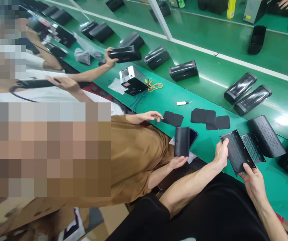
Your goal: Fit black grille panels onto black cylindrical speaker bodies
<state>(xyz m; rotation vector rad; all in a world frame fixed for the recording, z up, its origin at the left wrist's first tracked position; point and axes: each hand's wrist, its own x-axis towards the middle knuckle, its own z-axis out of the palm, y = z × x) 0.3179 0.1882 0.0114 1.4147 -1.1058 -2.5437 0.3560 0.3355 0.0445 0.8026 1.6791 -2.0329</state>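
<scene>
Between my two hands is a flat black panel (239, 154) with small holes along its edges, tilted above the near edge of the green table. My left hand (221, 154) grips its left edge, thumb on top. At the lower right corner my right hand (254, 182) pinches the same panel, with the thumb on its face. Just behind lies a slotted black grille plate (253, 147), partly hidden by the panel. A curved black slotted cover (267, 135) rests beside that plate. Thin black sheets (203, 116) lie farther left on the table.
A co-worker in a brown shirt (138, 150) sits close on my left, holding a curved black cover (181, 142) over a phone (193, 136). Black speaker-like units (253, 100) stand on the green belt beyond. A small tool (183, 103) and a boxy device (133, 80) are on the table.
</scene>
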